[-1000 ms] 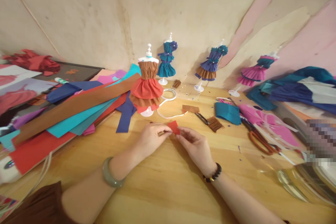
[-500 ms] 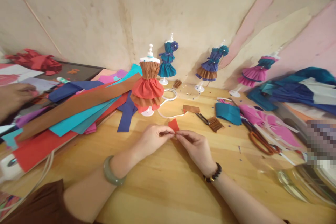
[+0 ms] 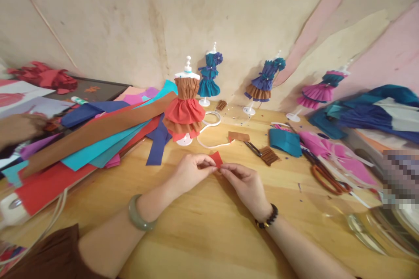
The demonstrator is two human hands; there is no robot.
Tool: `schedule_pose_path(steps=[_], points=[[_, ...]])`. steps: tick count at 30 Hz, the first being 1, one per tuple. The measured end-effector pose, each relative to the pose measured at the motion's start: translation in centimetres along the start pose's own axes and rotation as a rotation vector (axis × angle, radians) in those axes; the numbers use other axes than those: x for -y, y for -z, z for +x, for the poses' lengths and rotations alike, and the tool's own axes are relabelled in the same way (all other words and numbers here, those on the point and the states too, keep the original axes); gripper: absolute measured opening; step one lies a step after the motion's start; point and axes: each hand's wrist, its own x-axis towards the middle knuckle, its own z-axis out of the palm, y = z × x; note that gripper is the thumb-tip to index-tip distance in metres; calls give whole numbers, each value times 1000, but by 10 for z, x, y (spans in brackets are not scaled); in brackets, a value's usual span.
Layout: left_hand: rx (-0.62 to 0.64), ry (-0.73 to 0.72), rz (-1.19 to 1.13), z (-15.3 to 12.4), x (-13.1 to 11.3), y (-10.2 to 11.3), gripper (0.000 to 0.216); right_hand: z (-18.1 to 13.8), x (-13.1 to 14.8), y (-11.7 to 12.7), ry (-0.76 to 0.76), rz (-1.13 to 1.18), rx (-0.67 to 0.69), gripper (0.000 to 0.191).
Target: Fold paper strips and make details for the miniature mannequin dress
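Observation:
A small red piece of crepe paper or cloth (image 3: 216, 158) is pinched between the fingertips of both my hands. My left hand (image 3: 196, 169) grips its near left corner, thumb against forefinger. From the other side, my right hand (image 3: 241, 178) pinches the near right corner, and the fingertips nearly meet. Just beyond stands a small white dress form in a brown and red ruffled dress (image 3: 186, 111). Right of the piece lie a flat brown strip (image 3: 238, 135), tweezers or a similar slim dark tool (image 3: 252, 147), and a pleated brown piece (image 3: 269, 155).
Coloured strips (image 3: 98, 133) are heaped at left, near another person's blurred hand (image 3: 19, 128). More dressed forms (image 3: 260, 80) line the wall. At right are orange-handled scissors (image 3: 327, 178), a folded teal piece (image 3: 285, 141), pink material (image 3: 340, 157) and a clear glass container (image 3: 376, 226).
The red piece has tilted slightly between my fingertips; my hands stay nearly in place. At left, the other person's hand has moved down, toward the table edge of the view.

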Motion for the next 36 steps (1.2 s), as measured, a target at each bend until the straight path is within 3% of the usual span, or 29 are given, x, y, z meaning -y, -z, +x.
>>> schedule_pose_path(steps=[13,23,36], points=[[10,184,-187,3,-6,3,11,2,8,1,-212,208,29,25],[-7,201,-204,3,-2,2,14,4,6,2,-130,139,19,19],[-2,189,-183,3,-2,1,17,3,9,2,-173,150,-3,23]])
